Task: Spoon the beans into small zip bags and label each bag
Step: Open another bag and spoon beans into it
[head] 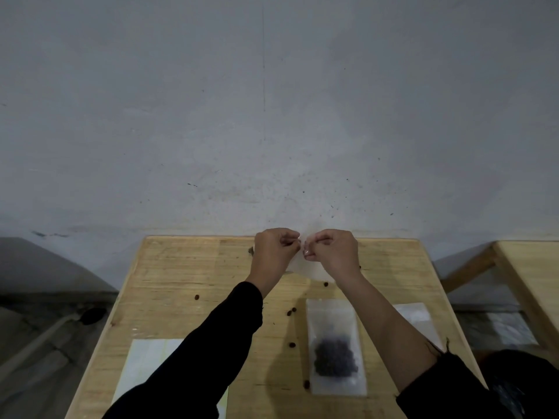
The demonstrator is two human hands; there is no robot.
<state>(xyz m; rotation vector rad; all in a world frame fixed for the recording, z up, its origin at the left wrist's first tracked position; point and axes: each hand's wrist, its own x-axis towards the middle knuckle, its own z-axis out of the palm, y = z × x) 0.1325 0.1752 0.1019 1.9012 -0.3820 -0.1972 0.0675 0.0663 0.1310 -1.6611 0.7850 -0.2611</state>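
Hands up at the far edge of the wooden table (181,267), close together. Left hand (273,247) and right hand (331,249) both had fingers curled in, thumb against fingertips, each pinching the top edge of a clear zip bag (302,266) that hung between them. The bag was near-transparent against the grey wall (272,116); only its lower part showed, and I couldn't tell its contents or whether the zip was open. Knuckles hid the actual contact points.

A filled zip bag (334,349) lay flat on the table between the forearms, with dark beans (334,358) pooled in its lower half. No label could be made out on it.

Another flat clear bag (413,313) lay to the right, partly covered by the right forearm. Loose beans (197,297) were scattered across the tabletop.

A white sheet (145,364) lay near the left corner, half hidden under the black sleeve (196,358) and cut off by the frame; any markings on it were unreadable. A small dark item (251,251) peeked out beside the left hand, unidentifiable. A second table (529,282) was clipped at the right edge.
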